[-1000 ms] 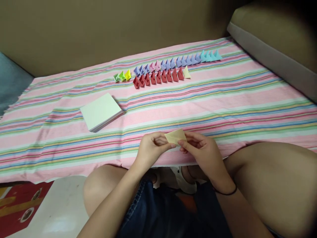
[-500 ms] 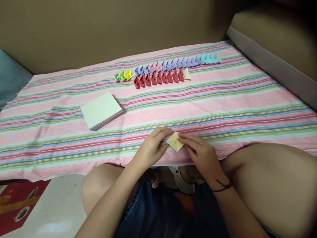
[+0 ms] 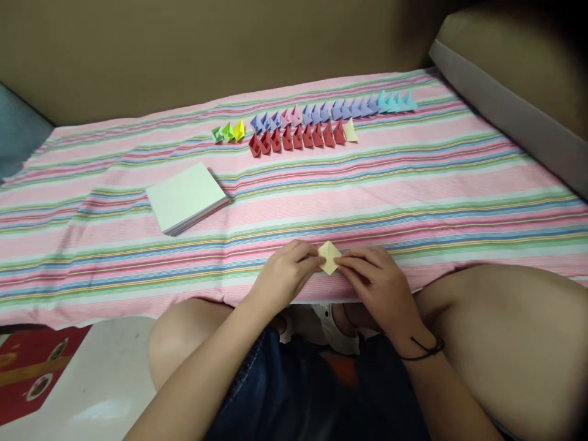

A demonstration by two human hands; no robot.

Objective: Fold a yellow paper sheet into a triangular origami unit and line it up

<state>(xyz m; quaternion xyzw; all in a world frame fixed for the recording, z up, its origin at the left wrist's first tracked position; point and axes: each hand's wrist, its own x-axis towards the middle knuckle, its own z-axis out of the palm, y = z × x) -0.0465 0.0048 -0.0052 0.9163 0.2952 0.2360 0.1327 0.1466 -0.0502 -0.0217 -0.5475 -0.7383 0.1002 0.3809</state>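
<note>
A small pale yellow folded paper (image 3: 329, 258), diamond-shaped with a crease down from its top corner, is held between both hands just above the front of the striped cloth (image 3: 285, 202). My left hand (image 3: 290, 269) pinches its left corner between thumb and fingers. At the right corner, my right hand (image 3: 374, 278) grips it the same way, a dark cord around the wrist. The undersides of the paper and the fingertips behind it are hidden.
Rows of folded paper pieces stand farther back: red ones (image 3: 297, 138), purple ones (image 3: 349, 110), light blue ones (image 3: 397, 103), and green and yellow ones (image 3: 228, 131). A stack of paper (image 3: 186, 197) lies at left. A padded armrest (image 3: 509, 92) borders the right side.
My left fingers have closed onto the paper's left corner, and the paper's visible face now has a single centre crease instead of the loose flap. The view has shifted slightly.
</note>
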